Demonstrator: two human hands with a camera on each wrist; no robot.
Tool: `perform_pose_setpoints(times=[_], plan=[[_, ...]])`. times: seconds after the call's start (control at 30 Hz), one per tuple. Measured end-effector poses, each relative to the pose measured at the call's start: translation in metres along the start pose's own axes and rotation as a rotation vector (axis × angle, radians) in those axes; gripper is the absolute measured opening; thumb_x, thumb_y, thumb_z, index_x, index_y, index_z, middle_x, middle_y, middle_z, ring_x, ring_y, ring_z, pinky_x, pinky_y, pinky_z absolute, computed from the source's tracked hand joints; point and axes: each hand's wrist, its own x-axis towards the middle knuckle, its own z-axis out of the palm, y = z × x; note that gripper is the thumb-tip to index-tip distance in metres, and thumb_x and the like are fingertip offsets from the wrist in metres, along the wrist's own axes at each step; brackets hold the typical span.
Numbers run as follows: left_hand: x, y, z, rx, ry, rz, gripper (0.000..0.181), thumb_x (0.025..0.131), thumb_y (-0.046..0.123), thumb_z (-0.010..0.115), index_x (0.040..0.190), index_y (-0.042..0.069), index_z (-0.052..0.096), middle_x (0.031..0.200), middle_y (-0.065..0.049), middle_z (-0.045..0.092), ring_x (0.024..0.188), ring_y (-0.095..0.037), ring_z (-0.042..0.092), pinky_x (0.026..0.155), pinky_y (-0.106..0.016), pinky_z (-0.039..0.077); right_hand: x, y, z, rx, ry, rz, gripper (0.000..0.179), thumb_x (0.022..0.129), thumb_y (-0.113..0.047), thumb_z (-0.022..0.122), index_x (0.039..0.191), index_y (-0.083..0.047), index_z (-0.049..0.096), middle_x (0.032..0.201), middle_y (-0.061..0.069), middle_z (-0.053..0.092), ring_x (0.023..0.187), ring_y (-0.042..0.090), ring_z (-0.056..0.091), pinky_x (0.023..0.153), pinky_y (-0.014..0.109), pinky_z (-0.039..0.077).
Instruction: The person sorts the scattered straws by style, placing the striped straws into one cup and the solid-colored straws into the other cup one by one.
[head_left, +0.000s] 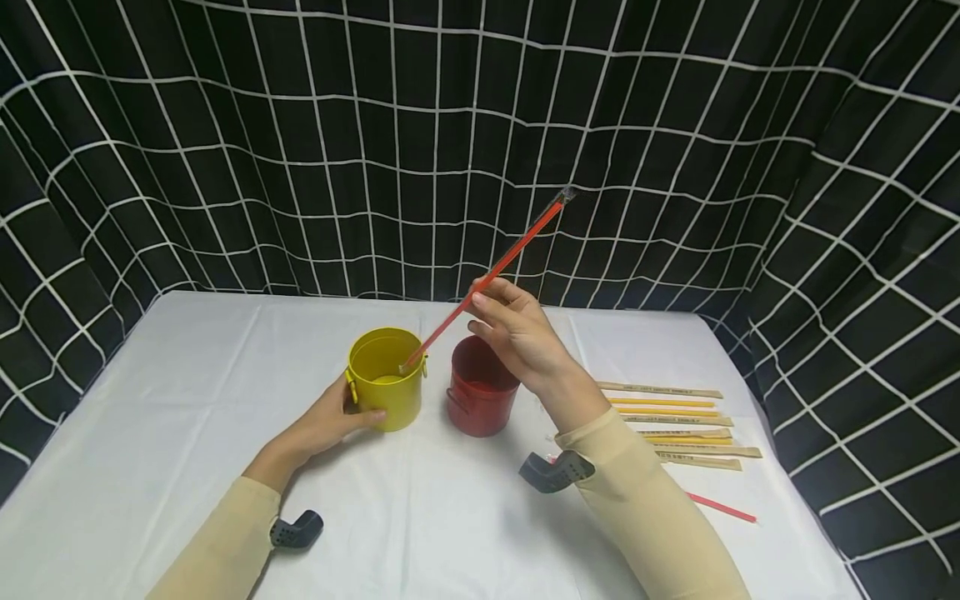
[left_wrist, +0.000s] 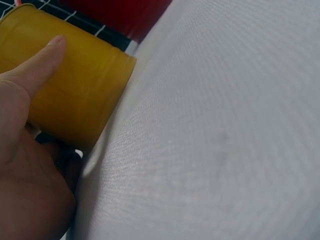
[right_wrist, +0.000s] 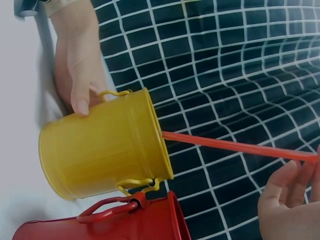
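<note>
A small yellow bucket (head_left: 397, 404) with side handles stands upright on the table. My left hand (head_left: 330, 423) grips it from the left, thumb across its front; the other fingers are mostly hidden behind it. Between thumb and fingers my right hand (head_left: 525, 337) pinches a long red straw (head_left: 517, 247), with a crumpled clear wrapper at its top end. The straw slants down to the left, its lower end inside the yellow bucket's mouth. In the right wrist view the straw (right_wrist: 235, 146) enters over the rim. A red bucket (head_left: 480, 412) stands just right of the yellow one, partly beneath my right hand.
On the right of the white table (head_left: 420, 533) lie several paper-wrapped straws (head_left: 708, 451) and yellow straws (head_left: 667, 402), partly covered by my right forearm. Another red straw (head_left: 723, 506) lies nearer the front. Black cloth with a white grid (head_left: 420, 183) hangs around the back and sides.
</note>
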Motion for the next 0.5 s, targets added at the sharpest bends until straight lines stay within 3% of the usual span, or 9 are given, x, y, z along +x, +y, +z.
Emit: perform_pose_setpoints(times=[0.2, 0.33, 0.5], plan=[[0.000, -0.001, 0.000, 0.003, 0.006, -0.003, 0.090, 0.089, 0.025, 0.078, 0.158, 0.011, 0.023, 0.163, -0.015, 0.033, 0.154, -0.038, 0.026, 0.128, -0.058, 0.013, 0.007, 0.006, 0.007, -0.056, -0.002, 0.032, 0.020, 0.098, -0.004, 0.063, 0.096, -0.022, 0.072, 0.093, -0.007, 0.067, 0.093, 0.007, 0.062, 0.079, 0.022, 0.052], [0.000, -0.002, 0.000, 0.007, 0.010, -0.006, 0.089, 0.088, 0.025, 0.078, 0.158, 0.010, 0.024, 0.161, -0.016, 0.036, 0.151, -0.038, 0.031, 0.128, -0.058, 0.016, 0.012, 0.009, 0.011, -0.128, 0.008, 0.070, 0.020, 0.099, -0.004, 0.059, 0.100, -0.020, 0.070, 0.094, -0.007, 0.067, 0.097, 0.010, 0.064, 0.083, 0.023, 0.053], [0.001, -0.001, 0.000, 0.031, 0.015, -0.033, 0.091, 0.088, 0.029, 0.079, 0.158, 0.011, 0.024, 0.160, -0.015, 0.037, 0.149, -0.038, 0.035, 0.127, -0.058, 0.020, 0.018, 0.012, 0.016, -0.268, 0.023, 0.124, 0.020, 0.101, -0.004, 0.058, 0.120, -0.005, 0.064, 0.100, -0.005, 0.068, 0.103, 0.014, 0.065, 0.090, 0.026, 0.056]])
